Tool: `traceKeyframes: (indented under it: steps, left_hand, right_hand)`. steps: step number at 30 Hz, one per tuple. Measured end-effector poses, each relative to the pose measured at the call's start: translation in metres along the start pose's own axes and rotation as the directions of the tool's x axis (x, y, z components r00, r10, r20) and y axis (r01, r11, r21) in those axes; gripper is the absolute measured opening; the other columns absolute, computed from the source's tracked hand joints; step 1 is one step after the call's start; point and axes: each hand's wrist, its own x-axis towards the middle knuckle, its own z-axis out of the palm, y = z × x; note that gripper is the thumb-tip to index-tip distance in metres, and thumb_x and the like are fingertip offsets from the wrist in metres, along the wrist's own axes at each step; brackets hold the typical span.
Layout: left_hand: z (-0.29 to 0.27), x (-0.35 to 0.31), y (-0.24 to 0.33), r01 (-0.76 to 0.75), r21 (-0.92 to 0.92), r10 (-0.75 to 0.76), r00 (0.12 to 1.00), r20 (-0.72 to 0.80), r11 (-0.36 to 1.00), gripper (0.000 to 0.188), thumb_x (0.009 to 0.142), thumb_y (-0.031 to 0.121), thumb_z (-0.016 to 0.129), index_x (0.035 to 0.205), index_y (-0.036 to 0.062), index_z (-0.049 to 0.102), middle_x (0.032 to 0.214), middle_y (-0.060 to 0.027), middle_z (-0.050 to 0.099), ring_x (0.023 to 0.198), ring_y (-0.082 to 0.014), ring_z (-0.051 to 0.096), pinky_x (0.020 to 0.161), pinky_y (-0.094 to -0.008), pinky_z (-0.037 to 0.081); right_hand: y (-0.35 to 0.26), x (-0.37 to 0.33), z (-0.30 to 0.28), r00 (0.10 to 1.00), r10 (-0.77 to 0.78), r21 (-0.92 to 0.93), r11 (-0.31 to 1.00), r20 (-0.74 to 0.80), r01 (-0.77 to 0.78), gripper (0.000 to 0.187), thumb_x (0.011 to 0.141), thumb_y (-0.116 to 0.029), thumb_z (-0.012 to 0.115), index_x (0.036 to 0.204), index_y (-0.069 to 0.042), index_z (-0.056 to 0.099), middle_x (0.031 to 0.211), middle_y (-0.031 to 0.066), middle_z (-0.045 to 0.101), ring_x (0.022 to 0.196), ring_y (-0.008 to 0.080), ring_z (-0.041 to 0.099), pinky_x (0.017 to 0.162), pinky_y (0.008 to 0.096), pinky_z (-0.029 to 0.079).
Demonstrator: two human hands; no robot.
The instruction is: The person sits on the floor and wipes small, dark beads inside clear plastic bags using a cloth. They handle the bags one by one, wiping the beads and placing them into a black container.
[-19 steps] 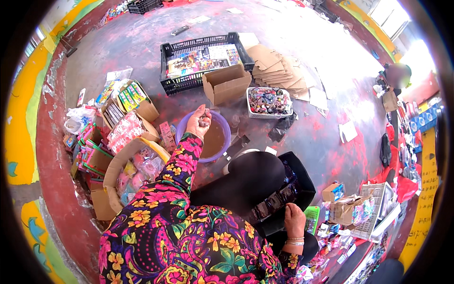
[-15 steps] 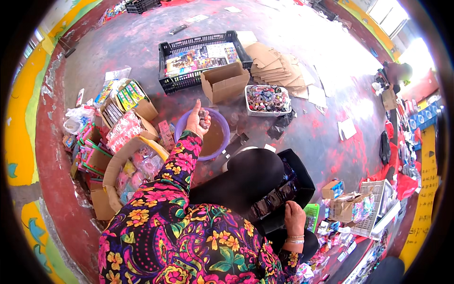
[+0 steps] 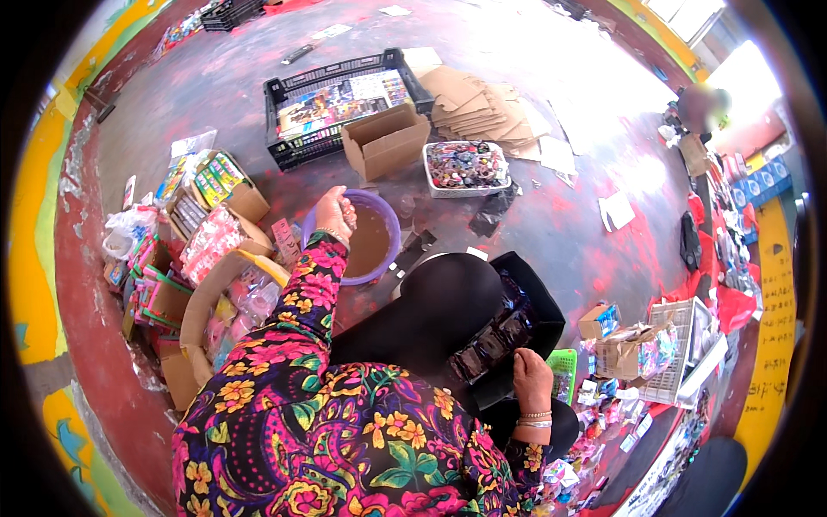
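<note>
My left hand (image 3: 336, 214) is closed over the left part of a round purple basin (image 3: 395, 234) with a brown inside. Its fingers are curled in, and what they hold, if anything, is hidden. My right hand (image 3: 532, 379) is closed with bent fingers, beside a black box (image 3: 547, 320) at my lap. Anything it holds is too small to make out. Several dark shiny packets (image 3: 491, 349) lie in a row in that box. A green plastic basket (image 3: 563, 372) stands just right of the right hand.
Ahead are a black crate (image 3: 280, 155) of colourful packs, a cardboard box (image 3: 388, 148), a white tub (image 3: 461, 191) of small items and flattened cartons (image 3: 478, 116). Full boxes (image 3: 196, 332) crowd the left. Goods pile up on the right, where another person (image 3: 693, 116) is.
My left hand has turned over and its thumb, upright before, has folded down. The right hand stays near the black box, slightly raised. The whole view has shifted a little.
</note>
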Motion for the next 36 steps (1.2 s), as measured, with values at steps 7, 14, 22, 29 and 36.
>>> traceKeyframes:
  steps: [7,14,22,29,36]
  left_hand:
    - [0.002,-0.004,0.005,-0.006,0.046,0.005,1.0,0.017,0.999,0.031,0.078,0.019,0.06,0.059,0.0165,0.035,0.045,0.0029,0.034,0.034,-0.0103,0.031,0.031,-0.0251,0.022]
    - [0.007,-0.016,0.018,-0.056,0.072,0.051,0.997,0.063,0.996,0.025,0.078,0.018,0.06,0.064,0.0151,0.04,0.047,0.0021,0.036,0.035,-0.0095,0.032,0.031,-0.0245,0.022]
    - [0.02,-0.03,0.036,-0.145,0.132,0.126,0.982,0.143,0.981,0.025,0.079,0.018,0.059,0.063,0.015,0.04,0.046,0.0019,0.035,0.032,-0.0103,0.031,0.03,-0.0256,0.022]
    - [0.023,-0.035,0.04,-0.188,0.153,0.167,0.976,0.139,0.97,0.026,0.079,0.019,0.058,0.061,0.0153,0.039,0.046,0.001,0.035,0.033,-0.0114,0.033,0.031,-0.0262,0.023]
    - [0.029,-0.034,0.045,-0.095,0.053,0.077,0.959,0.274,0.994,0.028,0.083,0.028,0.063,0.07,0.0084,0.047,0.052,-0.0024,0.043,0.04,-0.0145,0.043,0.038,-0.0286,0.036]
  right_hand:
    - [0.006,-0.001,0.001,1.0,0.004,0.016,1.0,-0.02,-0.004,0.015,0.086,-0.018,0.054,0.091,-0.005,0.061,0.085,0.0142,0.063,0.081,0.0316,0.061,0.072,0.0386,0.049]
    - [0.008,-0.006,0.001,1.0,0.001,-0.008,1.0,-0.029,-0.001,0.015,0.085,-0.015,0.054,0.089,-0.003,0.062,0.084,0.0156,0.063,0.079,0.0325,0.061,0.071,0.0376,0.049]
    - [0.013,-0.013,-0.001,0.999,0.042,-0.043,0.998,-0.018,-0.043,0.015,0.086,-0.018,0.052,0.089,-0.005,0.061,0.084,0.0132,0.063,0.081,0.0317,0.06,0.07,0.0392,0.048]
    - [0.019,-0.012,0.004,0.999,0.021,-0.019,1.0,-0.047,-0.022,0.016,0.086,-0.019,0.053,0.089,-0.006,0.061,0.084,0.0124,0.063,0.08,0.0313,0.061,0.07,0.0389,0.049]
    - [0.02,-0.013,0.004,0.999,0.026,-0.03,0.999,-0.041,-0.027,0.016,0.086,-0.019,0.053,0.089,-0.006,0.062,0.084,0.0133,0.063,0.081,0.032,0.061,0.071,0.0397,0.049]
